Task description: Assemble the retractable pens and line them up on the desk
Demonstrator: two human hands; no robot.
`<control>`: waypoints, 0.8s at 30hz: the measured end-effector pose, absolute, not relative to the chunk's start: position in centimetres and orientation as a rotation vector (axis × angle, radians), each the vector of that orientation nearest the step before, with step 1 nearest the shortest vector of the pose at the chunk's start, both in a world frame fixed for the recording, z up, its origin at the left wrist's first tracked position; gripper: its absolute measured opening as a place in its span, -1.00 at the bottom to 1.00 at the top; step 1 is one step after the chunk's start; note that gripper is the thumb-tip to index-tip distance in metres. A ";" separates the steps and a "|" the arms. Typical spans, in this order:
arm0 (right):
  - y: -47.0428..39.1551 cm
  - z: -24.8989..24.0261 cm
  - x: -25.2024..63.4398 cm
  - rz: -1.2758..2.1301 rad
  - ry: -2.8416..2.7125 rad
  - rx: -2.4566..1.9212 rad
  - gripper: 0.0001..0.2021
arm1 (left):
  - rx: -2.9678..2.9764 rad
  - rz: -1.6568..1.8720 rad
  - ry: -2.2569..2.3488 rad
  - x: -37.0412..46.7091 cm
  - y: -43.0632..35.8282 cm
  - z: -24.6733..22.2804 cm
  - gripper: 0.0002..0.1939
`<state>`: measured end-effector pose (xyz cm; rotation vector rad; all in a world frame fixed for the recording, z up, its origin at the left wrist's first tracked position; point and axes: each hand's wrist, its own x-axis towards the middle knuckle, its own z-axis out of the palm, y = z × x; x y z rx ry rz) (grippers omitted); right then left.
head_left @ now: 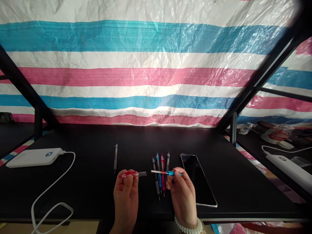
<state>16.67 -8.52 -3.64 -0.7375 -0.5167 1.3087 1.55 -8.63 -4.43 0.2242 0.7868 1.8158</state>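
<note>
Pinched between the thumb and fingers of my left hand (126, 196) is a pen barrel (141, 174), red at the grip with a clear tube pointing right. My right hand (183, 196), also closed, holds a blue pen grip section (170, 173) with a thin refill (156, 171) sticking out to the left. A small gap separates the two pieces. Below and behind the refill lie several pens (156, 185) side by side, grey, blue and red, partly covered by my right fingers. One grey clear pen (115, 159) lies apart, beyond my left hand.
A dark-screened phone (202, 185) lies beside my right hand. At the left, a white power bank (34, 157) trails a looped white cable (55, 183). Black frame bars (258, 74) and a striped plastic sheet (141, 76) bound the black table (92, 191).
</note>
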 end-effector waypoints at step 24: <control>-8.9 -3.7 16.5 1.226 -1.001 -0.958 -0.81 | 0.491 1.770 0.817 2.2 -9.0 -4.7 -0.80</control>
